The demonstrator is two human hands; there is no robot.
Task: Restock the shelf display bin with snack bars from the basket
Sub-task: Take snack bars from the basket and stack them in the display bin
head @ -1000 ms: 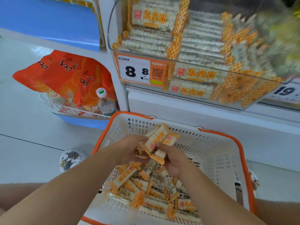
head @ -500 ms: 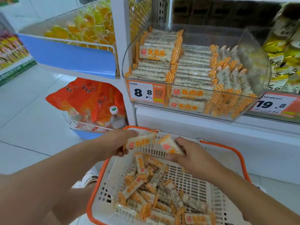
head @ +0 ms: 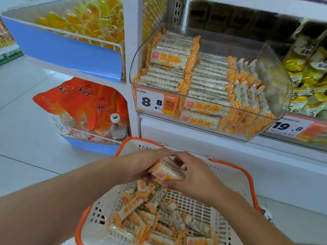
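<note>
We've got both hands, left (head: 141, 167) and right (head: 192, 175), squeezing a stack of orange-and-white wrapped snack bars (head: 165, 172) over the white plastic basket (head: 247, 175); next, probably lift into the clear bin (head: 276, 82).

shelf (head: 194, 131): white | on it: clear display bin (head: 276, 82) of snack bars (head: 208, 82) | price tags on front edge

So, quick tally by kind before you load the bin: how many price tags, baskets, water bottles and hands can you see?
Price tags: 2, the 8.8 tag and the 19.8 tag
Orange-rimmed baskets: 1
Water bottles: 1
Hands: 2, left hand and right hand, both holding a bundle of snack bars
Total: 6
</note>
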